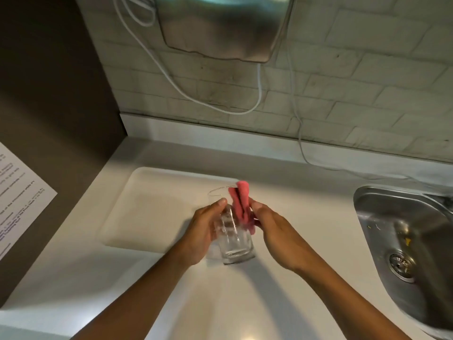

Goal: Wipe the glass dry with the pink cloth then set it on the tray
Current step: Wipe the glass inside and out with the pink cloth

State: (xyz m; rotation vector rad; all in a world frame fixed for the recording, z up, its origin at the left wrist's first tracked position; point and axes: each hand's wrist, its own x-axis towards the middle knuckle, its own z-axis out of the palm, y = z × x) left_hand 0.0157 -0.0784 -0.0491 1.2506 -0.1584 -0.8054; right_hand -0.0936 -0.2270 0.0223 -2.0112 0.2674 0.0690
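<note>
Holding the glass (232, 236) tight in the left hand (199, 233) to keep it from slipping, rubbing with the pink cloth (241, 206) pinched in the right hand (277, 235).

A white countertop (152, 278) carried a white tray (147, 207) at its left, lying flat; a steel sink (402, 231) sat sunk into it at the right; a grey cable (343, 169) trailed along the far edge.

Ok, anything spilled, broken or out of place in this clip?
Nothing serious. The glass looks intact in the left hand, pink cloth in the right hand. Only oddity: small yellow scraps in the sink.
</note>
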